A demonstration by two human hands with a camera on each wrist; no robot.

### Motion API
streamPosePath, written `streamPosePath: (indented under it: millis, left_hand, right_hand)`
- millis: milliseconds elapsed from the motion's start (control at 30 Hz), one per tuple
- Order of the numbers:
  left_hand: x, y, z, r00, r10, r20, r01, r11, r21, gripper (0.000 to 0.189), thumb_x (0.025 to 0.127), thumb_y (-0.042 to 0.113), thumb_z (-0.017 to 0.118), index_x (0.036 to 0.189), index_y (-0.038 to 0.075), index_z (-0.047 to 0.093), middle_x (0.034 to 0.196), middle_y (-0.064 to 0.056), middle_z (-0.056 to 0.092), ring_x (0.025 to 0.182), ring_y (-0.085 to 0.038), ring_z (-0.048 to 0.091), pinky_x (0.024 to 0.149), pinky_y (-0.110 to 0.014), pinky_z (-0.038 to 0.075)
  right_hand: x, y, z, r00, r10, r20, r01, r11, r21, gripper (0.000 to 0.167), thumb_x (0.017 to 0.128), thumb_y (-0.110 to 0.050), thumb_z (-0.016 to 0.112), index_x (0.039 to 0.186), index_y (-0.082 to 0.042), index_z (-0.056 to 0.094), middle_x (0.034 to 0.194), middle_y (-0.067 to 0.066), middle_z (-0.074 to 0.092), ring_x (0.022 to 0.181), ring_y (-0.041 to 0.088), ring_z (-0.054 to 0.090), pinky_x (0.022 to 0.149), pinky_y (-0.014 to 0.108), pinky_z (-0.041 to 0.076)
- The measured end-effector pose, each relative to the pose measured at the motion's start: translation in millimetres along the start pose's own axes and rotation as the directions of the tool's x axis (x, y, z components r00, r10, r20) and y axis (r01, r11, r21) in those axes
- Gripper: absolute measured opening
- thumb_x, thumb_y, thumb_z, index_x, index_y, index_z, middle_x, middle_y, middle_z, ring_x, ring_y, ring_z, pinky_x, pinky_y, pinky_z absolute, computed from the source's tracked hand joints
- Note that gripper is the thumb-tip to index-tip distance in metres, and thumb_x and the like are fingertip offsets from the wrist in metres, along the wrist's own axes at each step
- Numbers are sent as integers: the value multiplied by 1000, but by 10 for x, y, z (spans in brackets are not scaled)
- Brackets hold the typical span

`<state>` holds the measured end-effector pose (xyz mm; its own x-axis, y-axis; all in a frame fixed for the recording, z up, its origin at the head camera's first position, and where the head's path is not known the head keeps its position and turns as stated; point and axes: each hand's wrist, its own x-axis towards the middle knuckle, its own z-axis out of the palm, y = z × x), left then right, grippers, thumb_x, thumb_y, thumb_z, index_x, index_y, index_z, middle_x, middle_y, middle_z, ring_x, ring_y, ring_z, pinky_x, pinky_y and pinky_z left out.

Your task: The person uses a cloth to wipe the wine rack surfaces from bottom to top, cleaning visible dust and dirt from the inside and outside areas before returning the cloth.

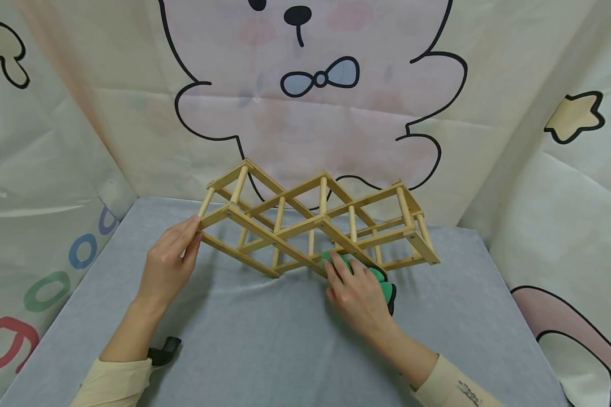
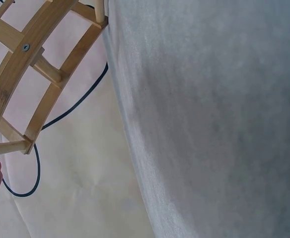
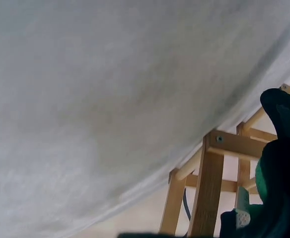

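Note:
A folding bamboo rack, made of crossed slats joined by round dowels, spans the middle of the head view, spread out in a zigzag. At its left end my left hand pinches a slat corner between thumb and fingers; a bit of that hand shows at the edge of the left wrist view. My right hand grips a green and black glove against the rack's lower front slats. In the right wrist view the dark glove overlaps the rack's end, and the hand itself is hidden.
Under the rack lies a table with a grey-blue cloth. A printed curtain with a cartoon bear hangs behind and along both sides. A black strap sits at the left wrist.

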<state>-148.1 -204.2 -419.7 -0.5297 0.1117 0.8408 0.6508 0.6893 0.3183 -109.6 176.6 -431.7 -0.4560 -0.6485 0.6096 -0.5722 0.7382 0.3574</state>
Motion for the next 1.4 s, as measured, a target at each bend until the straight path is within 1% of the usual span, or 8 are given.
streamPosePath:
  millis: [100, 200, 333, 500, 633, 933, 1167, 1400]
  left_hand:
    - [0, -2, 0, 1000, 0, -4, 0, 1000, 0, 48, 80, -20, 78, 126, -9, 71, 120, -25, 73, 105, -46, 70, 104, -36, 54]
    - [1, -4, 2, 1000, 1, -6, -1, 1000, -2, 47, 80, -20, 78, 126, -10, 71, 120, -25, 73, 106, -46, 70, 104, -38, 54]
    - [-4, -9, 9, 1000, 3, -6, -3, 1000, -2, 47, 81, -19, 77, 126, -9, 71, 121, -24, 73, 106, -45, 70, 107, -35, 52]
    - [-15, -16, 18, 1000, 2, -6, -2, 1000, 2, 48, 81, -18, 78, 127, -9, 71, 121, -24, 73, 106, -45, 70, 106, -34, 53]
    - [-19, -18, 24, 1000, -2, -7, 2, 1000, -1, 47, 81, -18, 78, 127, -9, 71, 121, -24, 73, 106, -45, 70, 103, -38, 54]
    - [-19, -11, 20, 1000, -11, -11, 11, 1000, -10, 48, 80, -18, 78, 127, -9, 71, 122, -25, 72, 107, -46, 70, 104, -36, 54]
    - [-19, -5, 20, 1000, -16, -13, 16, 1000, -15, 49, 80, -17, 79, 128, -8, 70, 123, -24, 72, 108, -46, 69, 107, -30, 52]
    - [-21, -6, 20, 1000, -10, -13, 10, 1000, -16, 49, 80, -17, 79, 128, -8, 70, 123, -24, 72, 107, -45, 70, 109, -27, 50]
  right_hand:
    - [-7, 48, -52, 1000, -3, -21, 3, 1000, -15, 53, 78, -16, 81, 127, 1, 72, 131, 21, 68, 87, 38, 69, 48, 37, 54]
    - [-22, 87, -116, 1000, -1, -24, 1, 1000, -16, 44, 90, -17, 68, 129, 2, 72, 132, 21, 67, 85, 37, 67, 46, 36, 51]
    - [-40, 125, -176, 998, -1, -65, 1, 1000, 8, 39, 98, -17, 56, 127, 2, 72, 129, 21, 68, 82, 37, 66, 47, 37, 53]
    - [-55, 160, -193, 990, 17, -140, -12, 999, 38, 35, 98, -15, 55, 123, 3, 73, 124, 22, 69, 80, 39, 66, 47, 41, 55]
    - [-79, 184, -192, 988, 26, -152, -18, 999, 50, 35, 100, -15, 53, 122, 4, 73, 123, 23, 69, 81, 40, 67, 46, 42, 54]
    - [-159, 219, -200, 990, 34, -139, -26, 998, 57, 38, 102, -17, 49, 122, 4, 72, 125, 23, 69, 79, 40, 67, 45, 41, 53]
    - [-255, 260, -184, 991, 33, -130, -26, 998, 55, 38, 100, -16, 49, 121, 5, 73, 123, 23, 69, 78, 39, 66, 45, 40, 53]
    - [-472, 306, -183, 998, 46, -40, -44, 998, 47, 39, 97, -16, 52, 123, 5, 72, 123, 23, 69, 79, 39, 65, 47, 41, 54]
